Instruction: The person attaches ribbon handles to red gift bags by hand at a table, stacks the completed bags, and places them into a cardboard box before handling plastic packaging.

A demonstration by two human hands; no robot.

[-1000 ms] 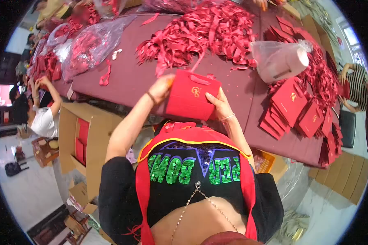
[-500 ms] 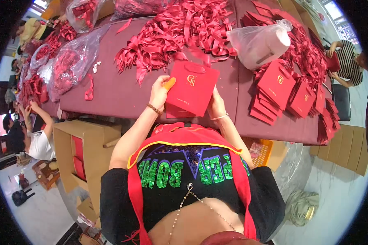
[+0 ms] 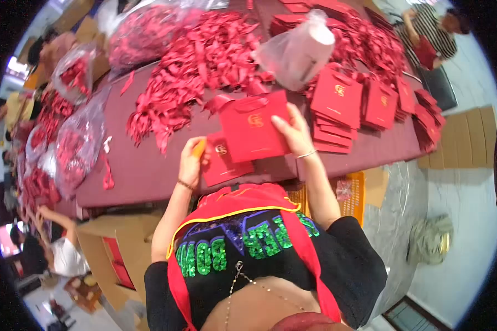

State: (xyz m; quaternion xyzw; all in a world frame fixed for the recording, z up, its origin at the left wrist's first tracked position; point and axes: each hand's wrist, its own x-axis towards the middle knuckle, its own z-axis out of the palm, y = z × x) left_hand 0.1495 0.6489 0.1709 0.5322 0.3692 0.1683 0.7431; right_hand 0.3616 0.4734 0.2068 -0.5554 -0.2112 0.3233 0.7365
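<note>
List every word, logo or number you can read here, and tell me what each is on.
"GS", probably, as a gold monogram: the front bag and the rear bag, both held, and some stacked bags.
"PER" and "BOW", green and upside down: the shirt; the ends are unclear.
Too small to read: the line under the front bag's monogram.
No numbers I can make out.

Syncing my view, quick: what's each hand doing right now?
Left hand: closed, holding the lower red bag.
Right hand: closed, holding the upper red bag.
</note>
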